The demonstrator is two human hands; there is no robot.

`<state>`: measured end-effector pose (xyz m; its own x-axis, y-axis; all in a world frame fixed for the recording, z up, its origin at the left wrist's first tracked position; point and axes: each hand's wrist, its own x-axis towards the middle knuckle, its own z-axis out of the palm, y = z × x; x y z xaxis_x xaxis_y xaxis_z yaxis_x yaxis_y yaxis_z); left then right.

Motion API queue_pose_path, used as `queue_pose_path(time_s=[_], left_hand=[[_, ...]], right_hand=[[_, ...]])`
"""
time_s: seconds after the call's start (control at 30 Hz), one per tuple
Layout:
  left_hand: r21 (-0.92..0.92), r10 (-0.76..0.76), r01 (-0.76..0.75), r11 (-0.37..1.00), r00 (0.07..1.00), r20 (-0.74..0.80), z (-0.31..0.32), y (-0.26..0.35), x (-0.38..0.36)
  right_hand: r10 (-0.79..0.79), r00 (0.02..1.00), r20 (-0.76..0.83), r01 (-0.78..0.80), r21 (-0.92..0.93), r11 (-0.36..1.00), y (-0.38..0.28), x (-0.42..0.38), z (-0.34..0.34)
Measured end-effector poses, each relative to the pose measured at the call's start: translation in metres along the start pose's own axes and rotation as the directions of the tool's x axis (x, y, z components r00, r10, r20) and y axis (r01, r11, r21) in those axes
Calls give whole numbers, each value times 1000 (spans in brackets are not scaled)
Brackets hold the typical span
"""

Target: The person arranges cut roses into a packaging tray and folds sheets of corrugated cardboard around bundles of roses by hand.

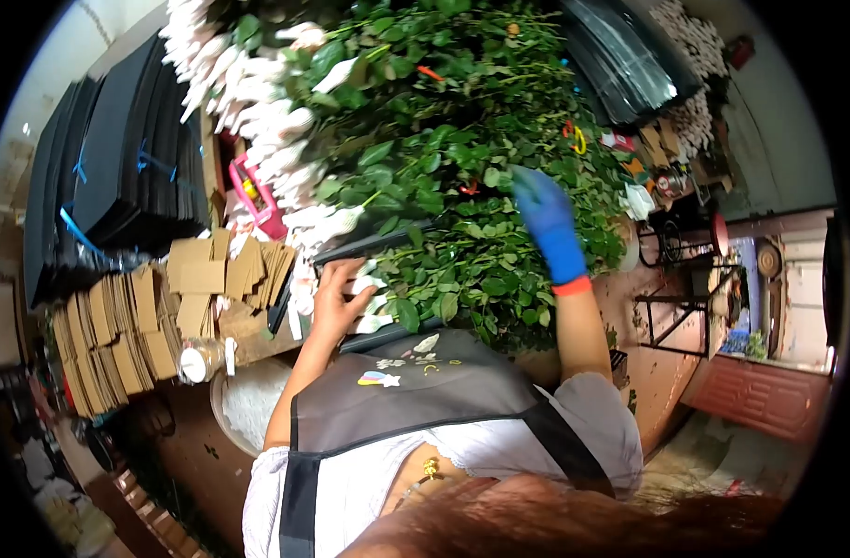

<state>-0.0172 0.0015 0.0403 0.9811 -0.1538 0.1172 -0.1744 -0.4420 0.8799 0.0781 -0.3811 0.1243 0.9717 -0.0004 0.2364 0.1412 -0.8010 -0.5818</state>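
Note:
A large heap of leafy green rose stems (pixel 481 223) covers the work surface, with white wrapped flower heads (pixel 258 102) along its left side. My left hand (pixel 335 302), bare, rests at the heap's near left corner, fingers bent beside a few white heads (pixel 374 323) and a black sheet edge (pixel 374 245). Whether it grips one of them is hard to make out. My right hand (pixel 543 209), in a blue glove with an orange cuff, reaches over the leaves on the right; its fingers are blurred.
Stacks of black sheets (pixel 132 139) and cardboard pieces (pixel 118 325) lie at the left, near a pink tool (pixel 258 195). Yellow scissors (pixel 576 138) rest on the leaves. A white bucket (pixel 248 409) stands below, and a metal frame (pixel 676 312) at the right.

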Motion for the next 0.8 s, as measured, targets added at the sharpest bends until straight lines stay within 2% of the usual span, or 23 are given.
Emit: queue_pose_path(time_s=[0.07,0.13,0.23,0.33,0.37,0.43,0.53,0.6,0.7,0.73,0.77,0.8], left_hand=[[21,-45,44,999,999,29,-2,7,2],[25,-31,30,999,999,22,-3,10,3],[39,-33,32,999,999,22,-1,5,1],[24,-30,29,999,999,22,1,0,1],[28,-35,35,999,999,12,2,-1,0],[29,-44,44,999,999,7,2,0,-1],[18,-49,49,999,999,15,1,-1,0],[61,-37,35,998,999,26,0,-2,2],[49,-44,43,998,999,31,-2,6,3],[29,-73,72,997,996,45,0,-4,0],[12,-102,102,995,993,58,2,-20,-3],[-6,-130,131,991,989,70,4,-29,-5]], right_hand=[[-391,918,-69,393,13,920,-25,25,39],[-569,815,-109,530,-257,808,-50,53,72],[-632,775,8,576,-420,701,-31,89,127],[-351,896,273,429,-318,846,-47,101,101],[-370,914,164,399,-215,891,-41,100,100],[-314,894,320,402,-264,877,-32,108,100],[-373,909,185,387,-45,921,-23,92,100],[-444,832,332,522,-197,830,-25,87,105],[-541,720,434,693,-421,585,-26,89,107],[-553,772,314,625,-212,752,-13,93,113],[-526,827,200,531,31,847,5,100,121],[-463,880,101,421,285,861,15,106,127]])
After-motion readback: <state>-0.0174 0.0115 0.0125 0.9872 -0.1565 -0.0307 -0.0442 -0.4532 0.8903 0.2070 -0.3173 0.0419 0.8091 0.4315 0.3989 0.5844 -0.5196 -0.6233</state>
